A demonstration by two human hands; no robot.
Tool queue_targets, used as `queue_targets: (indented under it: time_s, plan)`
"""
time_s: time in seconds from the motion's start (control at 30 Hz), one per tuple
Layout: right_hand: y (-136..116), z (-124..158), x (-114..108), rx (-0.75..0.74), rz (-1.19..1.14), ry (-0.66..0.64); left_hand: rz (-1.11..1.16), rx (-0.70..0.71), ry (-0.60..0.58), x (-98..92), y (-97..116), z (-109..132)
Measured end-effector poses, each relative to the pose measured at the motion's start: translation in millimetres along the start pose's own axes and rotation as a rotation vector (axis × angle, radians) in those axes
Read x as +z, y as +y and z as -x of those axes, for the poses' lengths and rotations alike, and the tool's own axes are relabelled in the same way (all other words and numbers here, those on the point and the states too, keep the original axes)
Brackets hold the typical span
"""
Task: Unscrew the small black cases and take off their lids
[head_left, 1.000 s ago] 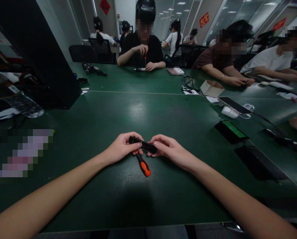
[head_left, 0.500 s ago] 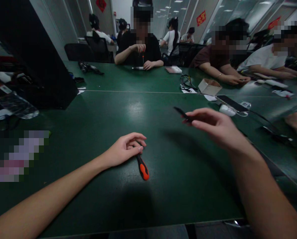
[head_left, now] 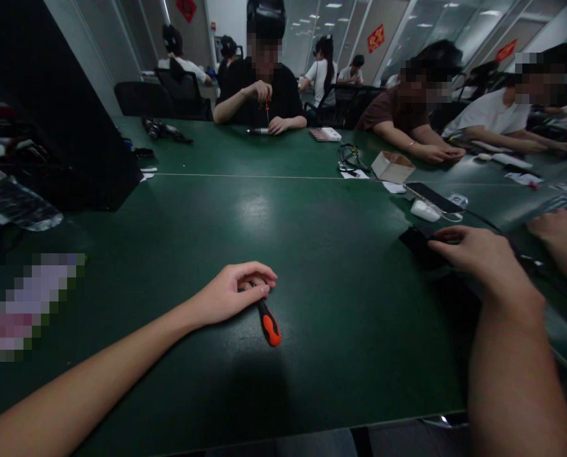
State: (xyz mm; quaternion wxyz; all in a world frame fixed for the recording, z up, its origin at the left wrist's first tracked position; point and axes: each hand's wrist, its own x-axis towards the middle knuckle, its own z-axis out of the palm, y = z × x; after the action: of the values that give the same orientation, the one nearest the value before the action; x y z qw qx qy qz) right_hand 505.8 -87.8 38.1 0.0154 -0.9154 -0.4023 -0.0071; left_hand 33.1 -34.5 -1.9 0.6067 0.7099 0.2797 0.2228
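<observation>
My left hand (head_left: 238, 291) rests on the green table (head_left: 312, 304), its fingers curled loosely around a screwdriver. The orange and black handle of the screwdriver (head_left: 270, 325) sticks out below the thumb toward me; its front part is hidden under the hand. Farther right, my right hand (head_left: 478, 254) pinches a thin, flat black piece (head_left: 417, 246) at or just above the tabletop, beside a white charger. The piece's exact kind cannot be made out, as its near part blends into shadow.
A phone (head_left: 433, 197), a white charger (head_left: 425, 210) and a small open box (head_left: 392, 166) lie beyond my right hand. At the right edge is another person's hand (head_left: 557, 228). A black pillar (head_left: 50, 114) stands left. Across the table a co-worker (head_left: 259, 89) holds a screwdriver.
My right hand has moved right and down with the flat black piece, from above the middle of the table. The left hand and the screwdriver have stayed nearly still.
</observation>
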Motion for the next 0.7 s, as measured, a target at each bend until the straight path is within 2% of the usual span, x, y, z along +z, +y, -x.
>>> queue_targets:
  time_s: [0.47, 0.7]
  plan:
    - [-2, 9, -7, 0.013, 0.031, -0.049, -0.059, 0.002, -0.006, 0.1, 1, -1]
    - [10, -3, 3, -0.030, 0.019, -0.002, -0.066, 0.000, -0.011, 0.2, 2, 0]
